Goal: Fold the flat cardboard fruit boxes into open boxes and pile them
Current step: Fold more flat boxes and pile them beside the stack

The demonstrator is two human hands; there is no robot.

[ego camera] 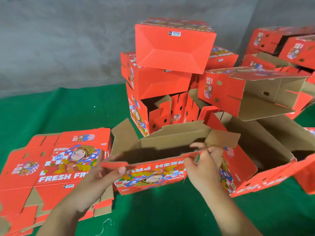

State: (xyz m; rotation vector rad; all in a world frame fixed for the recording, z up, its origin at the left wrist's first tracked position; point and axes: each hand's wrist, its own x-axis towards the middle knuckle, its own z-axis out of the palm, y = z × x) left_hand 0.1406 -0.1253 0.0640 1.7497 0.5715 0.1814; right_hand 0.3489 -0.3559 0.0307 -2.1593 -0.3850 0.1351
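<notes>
Left hand (104, 169), lower centre: thumb and fingers pinching a red flap at the near left corner of the half-formed box (153, 167). Right hand (202, 160): fingers curled over the near rim at the right corner, gripping the wall. Box at centre frame, open upward, brown corrugated inside, glossy red print outside, lettering upside down. Flat stack (56, 166) just left, partly covered by the left forearm; die-cut notches and slots along its edges. Behind, centre top: pile of folded boxes (170, 65), uppermost bottom-out, creased diagonals showing. More folded boxes (247, 92) tumbled at right, one just beside the held box. Green cloth (51, 109) underneath, grey wall (59, 40) at back.
</notes>
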